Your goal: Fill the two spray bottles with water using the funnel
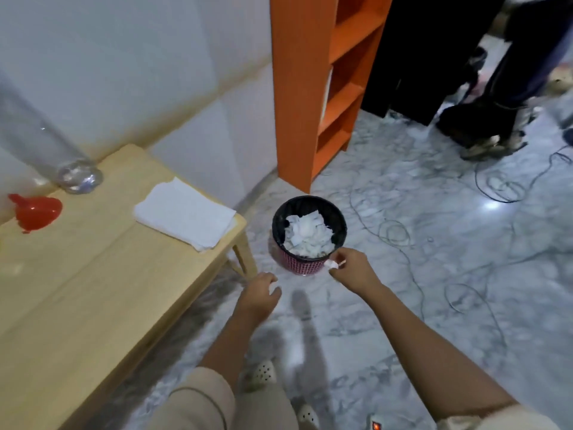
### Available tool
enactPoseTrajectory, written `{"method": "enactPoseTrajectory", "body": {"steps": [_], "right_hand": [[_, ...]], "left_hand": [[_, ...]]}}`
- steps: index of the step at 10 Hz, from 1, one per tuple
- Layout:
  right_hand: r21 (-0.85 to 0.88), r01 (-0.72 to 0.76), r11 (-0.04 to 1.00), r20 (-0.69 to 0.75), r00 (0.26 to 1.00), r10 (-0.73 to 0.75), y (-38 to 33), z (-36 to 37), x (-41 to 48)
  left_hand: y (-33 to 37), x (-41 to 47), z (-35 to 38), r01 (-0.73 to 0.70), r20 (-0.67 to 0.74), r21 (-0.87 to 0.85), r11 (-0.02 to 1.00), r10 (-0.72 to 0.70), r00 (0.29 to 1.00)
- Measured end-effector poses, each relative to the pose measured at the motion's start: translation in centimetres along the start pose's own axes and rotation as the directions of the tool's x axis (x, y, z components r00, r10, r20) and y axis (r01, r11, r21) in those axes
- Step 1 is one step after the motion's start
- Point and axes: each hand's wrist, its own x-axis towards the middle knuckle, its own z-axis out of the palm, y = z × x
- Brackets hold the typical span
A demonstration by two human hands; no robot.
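The right hand (pixel 352 270) pinches a small wad of white tissue (pixel 332 264) between thumb and fingertips, right at the near rim of a wastebasket (pixel 305 265) on the marble floor (pixel 434 243). Just beyond those fingers, the basket's black liner holds a heap of crumpled white paper (pixel 308 235); its lower wall is pink mesh. The left hand (pixel 259 294) hangs low beside the table leg, fingers loosely curled around nothing, a little apart from the basket.

Well away from both hands, far to the left on the wooden table (pixel 93 290), lies the red funnel (pixel 37 212) on its side. Behind it stands a clear plastic bottle (pixel 40 144), blurred and tall; I cannot tell whether it is a spray bottle. Between the funnel and the hands, a stack of white paper towels (pixel 186 214) rests near the table's corner.

Past the basket stands an orange shelf unit (pixel 297 88). Thin cables (pixel 502 184) loop across the floor to the right. No writing anywhere is readable.
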Motion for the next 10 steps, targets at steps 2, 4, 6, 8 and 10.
{"method": "enactPoseTrajectory", "body": {"steps": [2, 4, 6, 8, 10], "right_hand": [[0.052, -0.127, 0.991, -0.069, 0.989, 0.131, 1.9, -4.3, 8.9], [0.101, -0.191, 0.976, -0.073, 0.977, 0.199, 0.8, -5.1, 18.4], [0.113, -0.178, 0.977, -0.037, 0.982, 0.183, -0.5, -5.2, 25.8], [0.086, -0.2, 0.976, -0.022, 0.979, 0.203, -0.5, -6.7, 28.0], [0.045, -0.156, 0.987, -0.04, 0.987, 0.158, -0.1, -9.0, 28.0]], "left_hand": [[6.3, 11.0, -1.5, -0.087, 0.037, 0.023, 0.996, 0.087, 0.996], [8.5, 20.8, -5.1, -0.159, 0.087, 0.148, 0.976, 0.147, 0.985], [9.7, 26.8, -8.3, -0.169, 0.038, 0.158, 0.973, 0.165, 0.986], [11.2, 28.7, -9.6, -0.139, 0.0, 0.156, 0.978, 0.141, 0.99], [12.5, 28.8, -10.3, -0.054, -0.018, 0.134, 0.989, 0.057, 0.998]]}}
